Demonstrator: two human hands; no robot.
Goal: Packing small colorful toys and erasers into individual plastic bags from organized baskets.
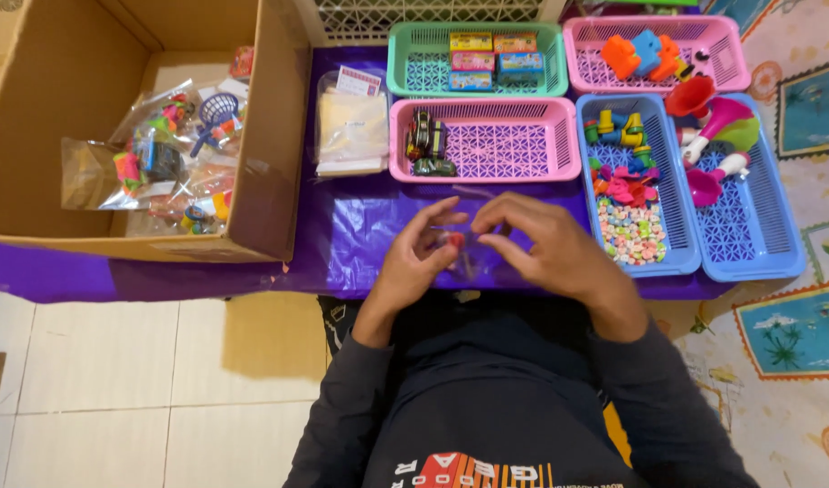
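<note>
My left hand [413, 264] and my right hand [546, 244] meet over the front of the purple-covered table [360, 239]. Between their fingertips they hold a small clear plastic bag [469, 248] with a little red item inside. Just beyond the hands stands a pink basket [523, 149] with a few toy cars at its left end. To the right a blue basket [681, 230] holds small pastel beads and little toys.
A big open cardboard box [270, 136] with packed clear toy bags fills the left. A stack of clear bags [351, 131] lies beside it. A green basket [414, 68] of small boxes, a pink basket [731, 54] and a blue basket [758, 226] of funnels sit behind and right.
</note>
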